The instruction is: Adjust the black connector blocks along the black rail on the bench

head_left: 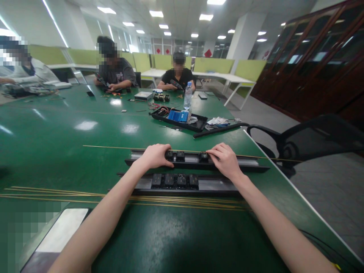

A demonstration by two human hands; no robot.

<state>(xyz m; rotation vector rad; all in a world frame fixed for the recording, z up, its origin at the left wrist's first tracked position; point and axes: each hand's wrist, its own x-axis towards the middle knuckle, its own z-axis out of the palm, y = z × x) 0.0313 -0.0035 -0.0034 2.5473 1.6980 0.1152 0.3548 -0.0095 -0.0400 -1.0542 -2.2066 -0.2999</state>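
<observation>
A long black channel [187, 165] lies across the table with a few small black blocks [180, 156] in it. My left hand [155, 156] grips this channel, thumb on the near side and fingers over the far side. A thin brass-coloured rod [113, 147] runs along the channel's far edge and sticks out past both ends. With fingertips pinched together at the rod, my right hand [224, 159] is beside the rightmost block [204, 156]. Closer to me is a second black channel [216, 184], holding several black square blocks [181, 181] in a row.
Several loose brass rods [182, 200] lie in front. A phone-like slab [62, 231] is at lower left. Beyond the channels are a black tray [199, 122], a blue finned part [178, 115], a water bottle [187, 96] and gloves [217, 122]. Three people sit across; a chair [309, 136] stands right.
</observation>
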